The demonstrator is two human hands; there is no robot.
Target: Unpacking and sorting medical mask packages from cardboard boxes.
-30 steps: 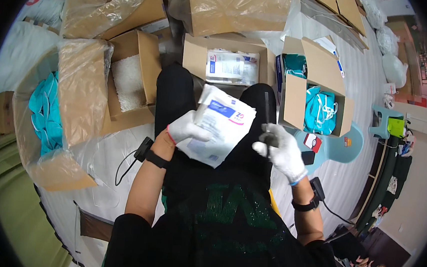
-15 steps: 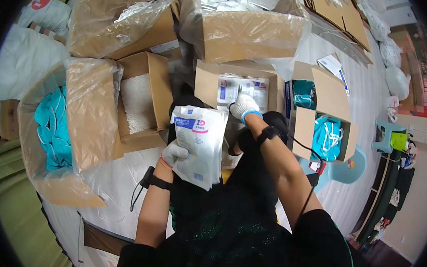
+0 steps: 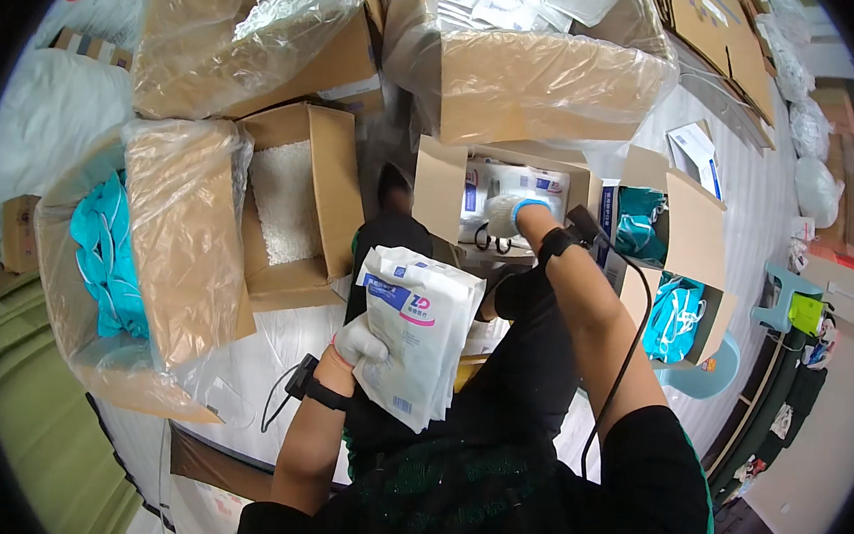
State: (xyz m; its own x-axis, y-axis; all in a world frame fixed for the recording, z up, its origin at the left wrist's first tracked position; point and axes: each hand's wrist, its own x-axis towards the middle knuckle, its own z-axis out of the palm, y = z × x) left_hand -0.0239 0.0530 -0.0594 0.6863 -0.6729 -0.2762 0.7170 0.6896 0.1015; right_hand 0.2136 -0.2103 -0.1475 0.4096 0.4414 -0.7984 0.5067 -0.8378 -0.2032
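Observation:
My left hand (image 3: 362, 346), in a white glove, is closed round the lower left edge of a stack of flat white packets (image 3: 415, 341) with blue and pink print. The stack stands tilted over my lap, and its layered edges show on the right. My right hand (image 3: 504, 218), gloved with a blue cuff, is closed over the front of an open carton (image 3: 439, 183). Black loops like the handles of a pair of scissors (image 3: 490, 240) stick out below its fingers; the blades are hidden. Similar white packets (image 3: 531, 183) lie inside that carton.
Large plastic-lined cartons stand behind, one holding white packets (image 3: 508, 0). On the left, a carton holds turquoise cloth (image 3: 109, 252) beside a box of white material (image 3: 286, 201). Small boxes with teal bundles (image 3: 673, 322) stand right, near a light-blue stool (image 3: 705, 369).
The view has shifted, so the cartons appear farther right. My right hand has drawn back toward the carton's front edge, and the black loops show more. My left hand keeps the packet stack.

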